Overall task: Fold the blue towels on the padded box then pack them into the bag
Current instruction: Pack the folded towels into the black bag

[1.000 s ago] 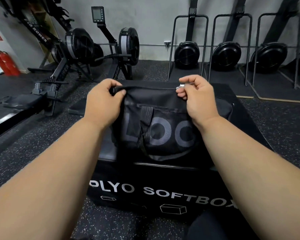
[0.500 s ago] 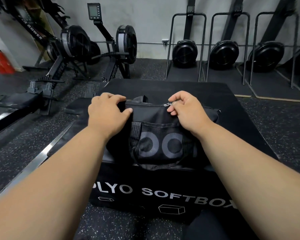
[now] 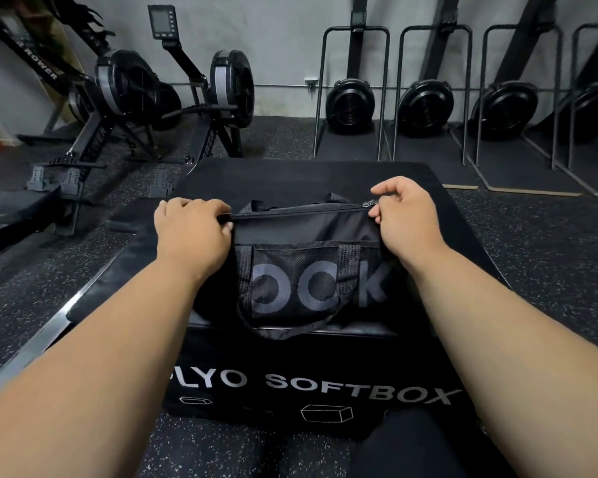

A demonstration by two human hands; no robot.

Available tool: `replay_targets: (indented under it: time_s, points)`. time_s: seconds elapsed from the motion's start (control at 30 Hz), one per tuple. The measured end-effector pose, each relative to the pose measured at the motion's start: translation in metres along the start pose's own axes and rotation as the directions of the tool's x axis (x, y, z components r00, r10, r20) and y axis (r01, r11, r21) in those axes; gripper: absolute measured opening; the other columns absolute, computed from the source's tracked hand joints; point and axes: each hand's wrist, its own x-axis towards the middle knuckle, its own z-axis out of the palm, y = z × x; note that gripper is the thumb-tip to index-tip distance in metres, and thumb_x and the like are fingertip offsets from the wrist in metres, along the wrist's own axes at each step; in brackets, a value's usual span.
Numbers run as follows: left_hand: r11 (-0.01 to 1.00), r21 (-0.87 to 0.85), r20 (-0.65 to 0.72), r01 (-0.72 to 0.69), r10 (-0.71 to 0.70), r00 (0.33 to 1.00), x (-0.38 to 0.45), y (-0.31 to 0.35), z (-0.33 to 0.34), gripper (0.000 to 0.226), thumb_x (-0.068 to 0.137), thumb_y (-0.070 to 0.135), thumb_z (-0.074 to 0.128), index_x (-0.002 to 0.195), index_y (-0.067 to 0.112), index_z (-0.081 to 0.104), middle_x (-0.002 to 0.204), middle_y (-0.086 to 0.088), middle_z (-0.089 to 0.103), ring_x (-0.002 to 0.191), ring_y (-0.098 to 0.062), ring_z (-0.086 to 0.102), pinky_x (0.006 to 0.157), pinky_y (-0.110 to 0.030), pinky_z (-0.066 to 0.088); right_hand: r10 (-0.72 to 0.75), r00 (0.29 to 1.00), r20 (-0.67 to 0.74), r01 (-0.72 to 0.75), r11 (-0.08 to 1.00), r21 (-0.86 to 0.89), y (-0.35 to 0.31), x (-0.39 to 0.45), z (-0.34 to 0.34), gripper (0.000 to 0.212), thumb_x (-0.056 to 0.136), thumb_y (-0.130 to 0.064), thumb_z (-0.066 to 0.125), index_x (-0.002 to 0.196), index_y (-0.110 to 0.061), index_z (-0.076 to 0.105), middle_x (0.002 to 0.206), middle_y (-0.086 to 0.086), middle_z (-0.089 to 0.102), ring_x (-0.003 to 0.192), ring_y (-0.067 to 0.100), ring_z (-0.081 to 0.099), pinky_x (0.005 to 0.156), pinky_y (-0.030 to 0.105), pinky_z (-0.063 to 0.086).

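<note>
A black duffel bag with grey lettering and a mesh front pocket stands on the black padded box. Its top zipper runs shut from left to right. My left hand grips the left end of the bag's top. My right hand pinches the metal zipper pull at the right end. One carry strap hangs over the box's front edge. No blue towels are visible.
Rowing machines stand on the floor to the left. Fan machines in metal racks line the back wall. Speckled rubber floor surrounds the box. My dark trouser leg shows at the bottom.
The bag has been lowered onto the box. My right hand has drawn the zipper pull from the middle to the right end, shutting the bag. My left hand stays on the left end.
</note>
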Motion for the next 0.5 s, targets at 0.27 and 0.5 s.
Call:
replay_targets:
  time_s: [0.27, 0.5]
  points:
    - [0.999, 0.017, 0.027, 0.041, -0.041, 0.999, 0.002, -0.009, -0.002, 0.02, 0.098, 0.035, 0.065, 0.111, 0.031, 0.079, 0.106, -0.009, 0.076, 0.107, -0.042, 0.062, 0.093, -0.045, 0.045, 0.029, 0.984, -0.175, -0.029, 1.0, 0.002, 0.01, 0.006, -0.032, 0.036, 0.087, -0.007, 0.042, 0.087, -0.029, 0.07, 0.074, -0.003, 0.07, 0.054, 0.0, 0.054, 0.061, 0.027, 0.044]
    - [1.0, -0.024, 0.058, -0.003, 0.005, 0.998, -0.008, -0.001, 0.005, 0.043, 0.097, 0.044, 0.062, 0.137, 0.03, 0.067, 0.133, -0.01, 0.067, 0.124, -0.042, 0.056, 0.114, -0.057, 0.036, -0.03, 0.996, -0.088, 0.001, 0.951, -0.31, 0.022, -0.006, -0.028, 0.027, 0.092, -0.03, 0.053, 0.114, -0.034, 0.067, 0.11, -0.001, 0.065, 0.105, 0.027, 0.062, 0.093, 0.041, 0.052]
